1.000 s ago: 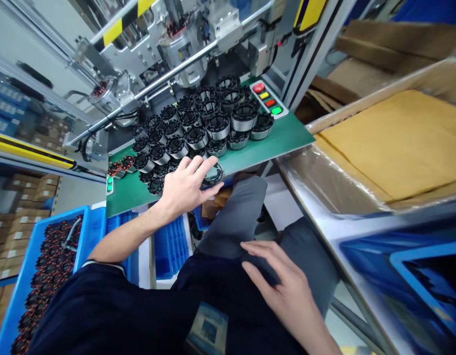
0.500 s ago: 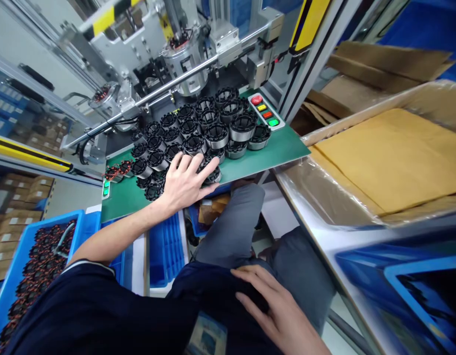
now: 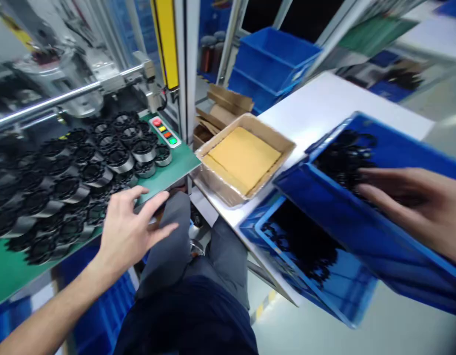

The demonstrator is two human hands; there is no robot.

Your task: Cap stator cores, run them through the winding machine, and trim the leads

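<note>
My left hand is at the front edge of the green worktable. Its fingers are spread and hold nothing. Beside it, stacked rings with black slotted inserts and silvery metal bands cover the table; they look like motor stator cores. At the right, my right hand reaches over the rim of a tilted blue bin. Its fingertips meet a heap of small black parts inside. Motion blurs this hand, and whether a part is between its fingers cannot be made out.
A machine with a metal rail stands behind the table. A button panel is at the table's back right corner. A cardboard box with yellow paper sits on the white side table. Below is another blue bin with black parts.
The view has swung right. My left hand has lifted off the rings to the table's front edge. My right hand has gone from my lap into the blue bin at the right.
</note>
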